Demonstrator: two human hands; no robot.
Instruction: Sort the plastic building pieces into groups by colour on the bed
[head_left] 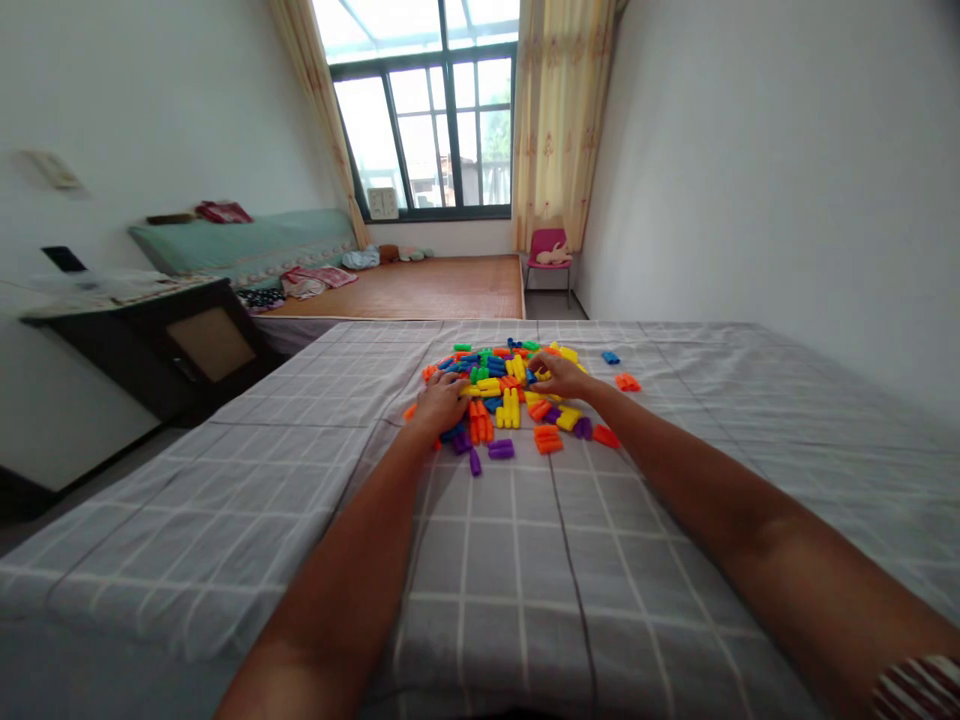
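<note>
A pile of colourful plastic building blocks, shaped like short joined tubes, lies between my hands. My left hand (444,402) rests on the left side of the pile, palm down, its fingers stretched over the pieces near a yellow block (487,387). Over the right side is my right hand (561,377), with fingers curved and thumb apart beside yellow and blue pieces. Nothing is visibly gripped in either hand, though the fingertips partly cover blocks. Nearer to me lie an upright-looking yellow block (508,410), an orange block (548,439) and a purple block (501,450).
A grey checked cloth (510,580) covers the surface under the blocks. Loose blue (610,357) and orange (628,382) pieces lie off to the right. Beyond are a low bed (442,285), a pink chair (550,245) and a dark cabinet (202,345) at left.
</note>
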